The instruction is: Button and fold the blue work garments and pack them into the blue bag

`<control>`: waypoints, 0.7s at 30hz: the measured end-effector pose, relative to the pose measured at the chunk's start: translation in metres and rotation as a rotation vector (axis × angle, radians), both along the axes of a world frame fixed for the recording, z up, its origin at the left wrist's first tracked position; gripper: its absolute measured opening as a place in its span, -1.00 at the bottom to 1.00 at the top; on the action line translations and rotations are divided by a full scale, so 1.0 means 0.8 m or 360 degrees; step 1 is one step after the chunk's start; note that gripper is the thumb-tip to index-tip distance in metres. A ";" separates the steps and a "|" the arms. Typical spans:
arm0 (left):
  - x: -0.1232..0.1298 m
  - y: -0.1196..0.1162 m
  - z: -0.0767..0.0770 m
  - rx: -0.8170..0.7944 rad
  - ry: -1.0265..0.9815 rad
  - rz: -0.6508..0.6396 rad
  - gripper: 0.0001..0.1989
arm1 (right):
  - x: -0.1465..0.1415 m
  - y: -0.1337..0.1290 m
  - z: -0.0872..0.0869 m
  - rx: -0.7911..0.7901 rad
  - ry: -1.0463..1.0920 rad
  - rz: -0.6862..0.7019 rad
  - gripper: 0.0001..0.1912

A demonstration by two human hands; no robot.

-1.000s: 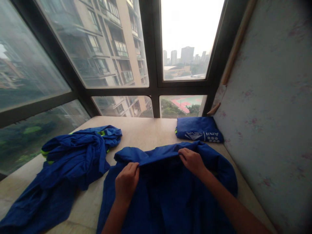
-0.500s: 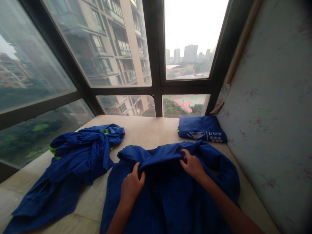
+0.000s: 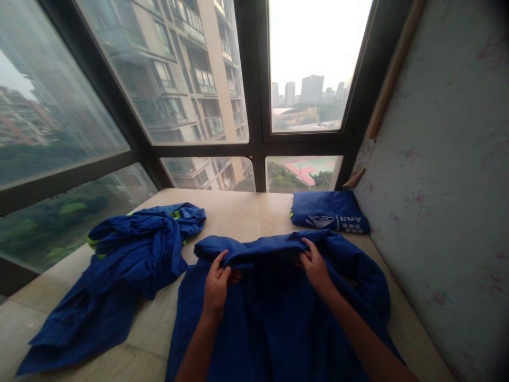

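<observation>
A blue work jacket lies spread on the pale ledge, its collar end away from me. My left hand pinches the left part of the collar, some fingers tucked underneath the cloth. Opposite it, my right hand grips the collar's right part between thumb and fingers. The fabric between them is slightly lifted and folded over, with dark shadow beneath. One sleeve curves down along the right side of the jacket.
To the left lies a crumpled blue garment with yellow-green trim. A neatly folded blue garment with white lettering sits at the back right. Windows border the ledge behind and left; a floral-papered wall rises on the right.
My left hand has shifted its hold slightly up the collar, its fingers now showing under the cloth. My right hand has moved a little right and up. The raised collar edge sits flatter.
</observation>
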State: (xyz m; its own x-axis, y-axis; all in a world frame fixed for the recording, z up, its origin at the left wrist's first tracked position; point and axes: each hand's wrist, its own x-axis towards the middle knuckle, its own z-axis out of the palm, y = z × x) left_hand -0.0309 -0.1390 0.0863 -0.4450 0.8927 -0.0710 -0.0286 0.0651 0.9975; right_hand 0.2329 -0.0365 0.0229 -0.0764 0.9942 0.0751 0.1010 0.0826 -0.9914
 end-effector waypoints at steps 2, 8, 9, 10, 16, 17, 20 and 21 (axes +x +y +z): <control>0.001 0.005 0.002 0.0000 -0.0043 0.0011 -0.28 | -0.002 0.005 -0.002 0.0026 -0.0088 -0.0039 -0.42; -0.002 0.032 0.016 0.0118 0.0011 0.0093 -0.37 | -0.013 0.021 0.025 0.0047 0.0064 -0.0122 -0.39; -0.003 0.036 0.020 0.0133 0.0035 0.0090 -0.38 | -0.013 0.024 0.034 0.0026 0.0112 -0.0104 -0.38; -0.005 0.039 0.024 0.0145 0.0060 0.0078 -0.37 | -0.012 0.027 0.043 0.0019 0.0131 -0.0077 -0.39; -0.024 0.048 0.050 0.0223 0.0179 0.0001 -0.40 | -0.001 0.052 0.099 0.0191 -0.0074 0.0059 -0.41; -0.028 0.057 0.058 0.0255 0.0202 0.0014 -0.42 | -0.003 0.061 0.110 0.0249 -0.0124 0.0053 -0.41; -0.042 0.110 0.097 0.0405 0.0385 0.0041 -0.51 | -0.027 0.110 0.153 0.0433 -0.0273 -0.0044 -0.47; -0.046 0.135 0.114 0.0468 0.0497 0.0049 -0.55 | -0.040 0.133 0.170 0.0485 -0.0335 -0.0095 -0.49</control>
